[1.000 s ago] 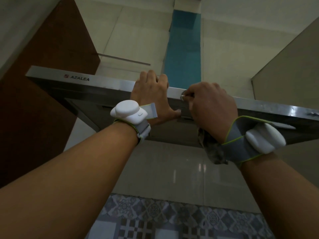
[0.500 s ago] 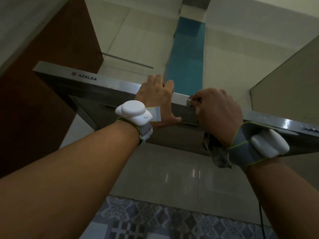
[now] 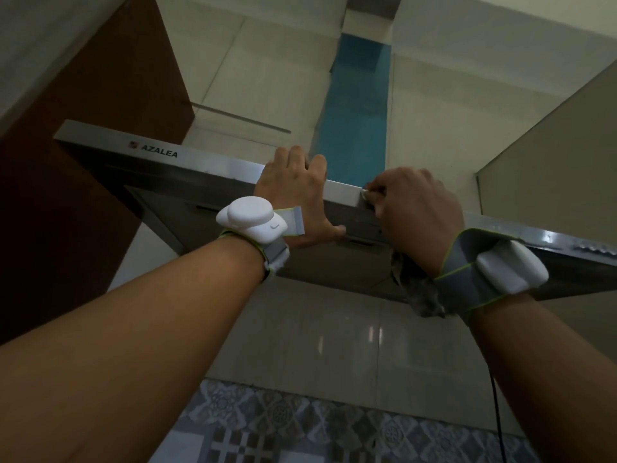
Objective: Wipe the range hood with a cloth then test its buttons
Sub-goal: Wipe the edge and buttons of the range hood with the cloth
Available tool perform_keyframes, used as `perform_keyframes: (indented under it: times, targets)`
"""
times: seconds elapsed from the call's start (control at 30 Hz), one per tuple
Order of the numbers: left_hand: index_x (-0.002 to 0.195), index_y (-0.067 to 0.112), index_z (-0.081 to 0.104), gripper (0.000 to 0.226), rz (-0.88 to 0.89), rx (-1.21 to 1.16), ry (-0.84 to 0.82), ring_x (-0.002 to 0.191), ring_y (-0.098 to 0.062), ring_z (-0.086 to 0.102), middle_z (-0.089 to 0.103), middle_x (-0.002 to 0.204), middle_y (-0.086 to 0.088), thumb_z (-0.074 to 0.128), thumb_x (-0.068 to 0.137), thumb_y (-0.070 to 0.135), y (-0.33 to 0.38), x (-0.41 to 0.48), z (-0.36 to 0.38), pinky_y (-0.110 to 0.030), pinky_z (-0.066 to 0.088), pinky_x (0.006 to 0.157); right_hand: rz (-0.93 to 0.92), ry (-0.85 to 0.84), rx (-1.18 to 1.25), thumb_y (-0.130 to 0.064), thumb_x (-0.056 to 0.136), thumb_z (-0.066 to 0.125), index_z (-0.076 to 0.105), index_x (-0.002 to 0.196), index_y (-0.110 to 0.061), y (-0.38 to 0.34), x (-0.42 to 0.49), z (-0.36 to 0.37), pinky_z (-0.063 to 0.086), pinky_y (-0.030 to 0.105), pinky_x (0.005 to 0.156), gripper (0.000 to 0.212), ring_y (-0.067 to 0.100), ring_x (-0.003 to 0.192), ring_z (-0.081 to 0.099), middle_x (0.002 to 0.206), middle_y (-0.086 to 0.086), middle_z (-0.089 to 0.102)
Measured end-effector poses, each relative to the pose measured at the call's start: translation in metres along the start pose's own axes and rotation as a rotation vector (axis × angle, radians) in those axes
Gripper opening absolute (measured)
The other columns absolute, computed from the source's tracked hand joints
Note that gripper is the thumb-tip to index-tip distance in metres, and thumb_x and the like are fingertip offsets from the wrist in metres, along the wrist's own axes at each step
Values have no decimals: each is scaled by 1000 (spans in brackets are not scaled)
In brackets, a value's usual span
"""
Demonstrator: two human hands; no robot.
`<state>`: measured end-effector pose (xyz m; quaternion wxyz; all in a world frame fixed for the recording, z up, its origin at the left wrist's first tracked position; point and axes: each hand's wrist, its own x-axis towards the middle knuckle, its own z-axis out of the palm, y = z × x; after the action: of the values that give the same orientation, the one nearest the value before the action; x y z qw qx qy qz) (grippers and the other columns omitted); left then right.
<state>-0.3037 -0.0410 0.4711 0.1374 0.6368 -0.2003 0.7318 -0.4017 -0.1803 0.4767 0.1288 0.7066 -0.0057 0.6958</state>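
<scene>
A stainless steel range hood (image 3: 213, 163) with an AZALEA label runs across the view overhead. My left hand (image 3: 293, 192) holds its front edge near the middle, fingers over the top and thumb underneath. Just to the right, my right hand (image 3: 417, 212) is curled against the front strip and grips a grey cloth (image 3: 419, 294), which hangs down below the wrist. A row of small buttons (image 3: 596, 249) sits at the far right end of the front strip, away from both hands.
A blue-wrapped duct (image 3: 355, 108) rises from the hood up the tiled wall. A brown cabinet (image 3: 83, 162) stands close on the left and a grey cabinet side (image 3: 551, 162) on the right. A black cable (image 3: 495, 396) hangs at lower right. Patterned tiles (image 3: 300, 426) lie below.
Both hands keep their places on the hood's front edge. The view has shifted, so the hood and hands sit slightly lower and further right in the frame.
</scene>
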Motion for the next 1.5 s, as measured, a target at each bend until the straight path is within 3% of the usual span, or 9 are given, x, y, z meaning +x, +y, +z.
perform_keyframes:
  times: [0.3, 0.47, 0.67, 0.97, 1.17, 1.33, 1.5]
  targets:
    - [102, 20, 49, 78, 18, -10, -12, 99, -26, 44, 50, 107, -8, 59, 55, 80, -2, 0, -2, -38, 45, 82, 74, -9, 18, -33, 90, 55, 73, 103, -32, 23, -9, -6, 46, 35, 71, 22, 33, 90, 61, 102, 8, 68]
    - [103, 19, 50, 78, 4, 1, -4, 99, -26, 45, 51, 107, -8, 59, 55, 81, 0, 1, 0, -39, 46, 83, 63, -13, 34, -32, 90, 55, 73, 102, -28, 14, 0, -2, 48, 38, 76, 22, 33, 94, 61, 104, 8, 67]
    - [105, 19, 50, 78, 2, 10, -20, 101, -25, 44, 50, 109, -8, 61, 56, 79, 1, 1, -2, -39, 45, 84, 26, 31, 11, -35, 93, 51, 70, 105, -30, 16, -8, 4, 42, 33, 69, 23, 31, 93, 60, 105, 6, 64]
    - [103, 18, 49, 80, 5, 29, 2, 98, -25, 45, 51, 106, -9, 58, 55, 82, 2, 2, 2, -38, 46, 82, 66, 24, 24, -31, 92, 53, 72, 104, -29, 24, -6, -1, 48, 36, 72, 23, 32, 92, 61, 105, 7, 66]
    - [100, 19, 48, 82, -4, 69, -35, 97, -26, 44, 50, 104, -8, 54, 53, 85, 9, 5, -2, -41, 46, 81, 22, 17, -5, -30, 92, 53, 71, 104, -26, 22, -8, 0, 38, 32, 68, 22, 34, 94, 60, 107, 8, 62]
    - [108, 24, 52, 75, 143, -83, -157, 100, -23, 44, 50, 109, -2, 60, 57, 79, 35, 13, -7, -42, 46, 85, 5, -22, -29, -29, 93, 52, 71, 104, -27, 37, -9, -5, 51, 37, 71, 22, 29, 89, 61, 103, 6, 63]
    - [107, 21, 51, 82, 148, -41, -70, 99, -24, 44, 49, 109, -2, 63, 50, 78, 53, 6, 5, -42, 43, 86, 69, -38, 19, -31, 90, 55, 73, 101, -27, 43, 1, -8, 46, 35, 69, 21, 34, 90, 61, 101, 9, 67]
